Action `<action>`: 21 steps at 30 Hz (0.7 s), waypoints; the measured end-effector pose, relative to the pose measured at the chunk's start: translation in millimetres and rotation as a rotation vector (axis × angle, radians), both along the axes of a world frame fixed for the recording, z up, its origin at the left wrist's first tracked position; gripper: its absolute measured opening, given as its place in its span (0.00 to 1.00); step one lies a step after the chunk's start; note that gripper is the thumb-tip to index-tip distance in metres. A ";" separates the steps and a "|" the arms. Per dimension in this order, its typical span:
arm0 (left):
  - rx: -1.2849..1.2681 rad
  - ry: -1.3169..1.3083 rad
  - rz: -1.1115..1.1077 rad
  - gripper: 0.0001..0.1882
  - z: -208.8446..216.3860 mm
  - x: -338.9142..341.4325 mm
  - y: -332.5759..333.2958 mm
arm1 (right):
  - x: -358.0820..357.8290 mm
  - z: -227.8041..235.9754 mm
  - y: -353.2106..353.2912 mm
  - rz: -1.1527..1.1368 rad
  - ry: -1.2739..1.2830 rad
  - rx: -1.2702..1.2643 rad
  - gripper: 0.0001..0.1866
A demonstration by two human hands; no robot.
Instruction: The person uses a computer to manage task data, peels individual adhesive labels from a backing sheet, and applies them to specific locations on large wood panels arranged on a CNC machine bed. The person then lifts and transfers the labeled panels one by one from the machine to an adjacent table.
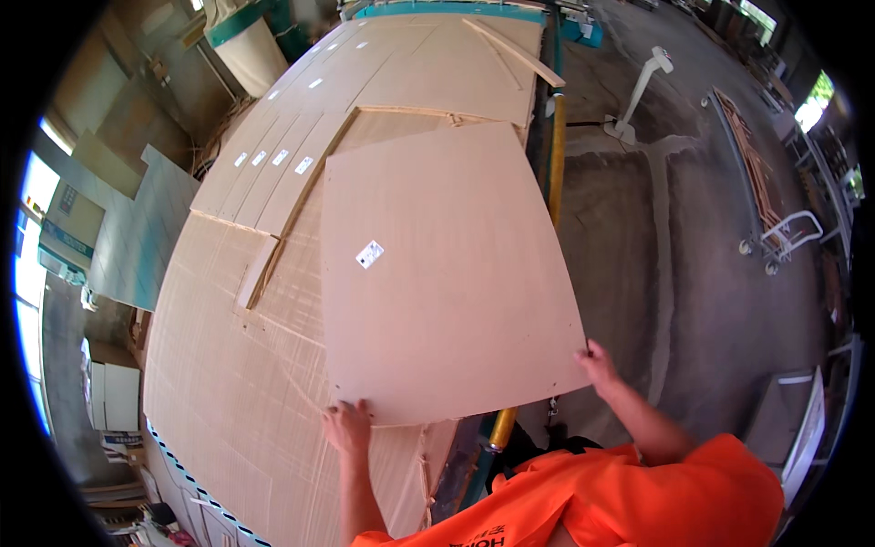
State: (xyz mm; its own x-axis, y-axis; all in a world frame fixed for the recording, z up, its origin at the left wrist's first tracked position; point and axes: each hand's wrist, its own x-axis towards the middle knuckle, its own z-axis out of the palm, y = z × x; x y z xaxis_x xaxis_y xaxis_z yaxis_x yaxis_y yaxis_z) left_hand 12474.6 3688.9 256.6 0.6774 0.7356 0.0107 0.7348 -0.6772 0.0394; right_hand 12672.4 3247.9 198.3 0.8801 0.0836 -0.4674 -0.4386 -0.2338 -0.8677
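A large wooden panel with a small white label near its left side lies tilted across the right part of a long cutting table. My left hand is closed on its near left corner, fingertips over the edge. At the near right corner, my right hand grips the panel's side edge, where it juts past the table. Beneath the panel is the scored, pale brown table bed. The undersides of both hands' grips are hidden.
Cut strips with white labels lie beyond the panel, on the left. A narrow offcut rests beside it, and a long strip overhangs the far right edge. A yellow rail borders the table. A loaded trolley stands on the floor at right.
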 end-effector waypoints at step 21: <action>-1.143 -0.542 0.452 0.16 -11.1 -78.1 -247.8 | -19.1 17.8 -76.8 -0.354 0.205 0.632 0.17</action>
